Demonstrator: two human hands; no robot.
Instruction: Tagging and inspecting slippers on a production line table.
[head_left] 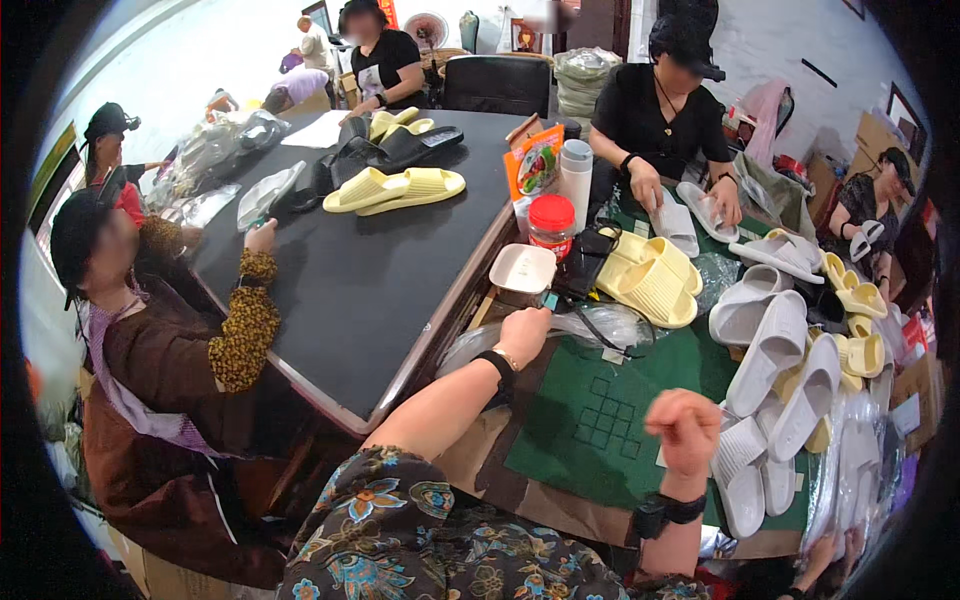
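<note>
Gripping a clear plastic bag (pixel 600 325), her left hand (pixel 522 335) reaches out; her right hand (pixel 683 428) hangs clenched, empty.
Bagging seems underway; a white slipper (pixel 770 350) from the pile likely comes next.

Black table (pixel 350 290), perhaps whitish walls (pixel 190 60)

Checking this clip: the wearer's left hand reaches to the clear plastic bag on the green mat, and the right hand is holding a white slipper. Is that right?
Not quite. In the head view the left hand does reach to the clear plastic bag on the green mat, but the right hand is a raised, closed fist holding no slipper; the white slippers lie beside it.
</note>
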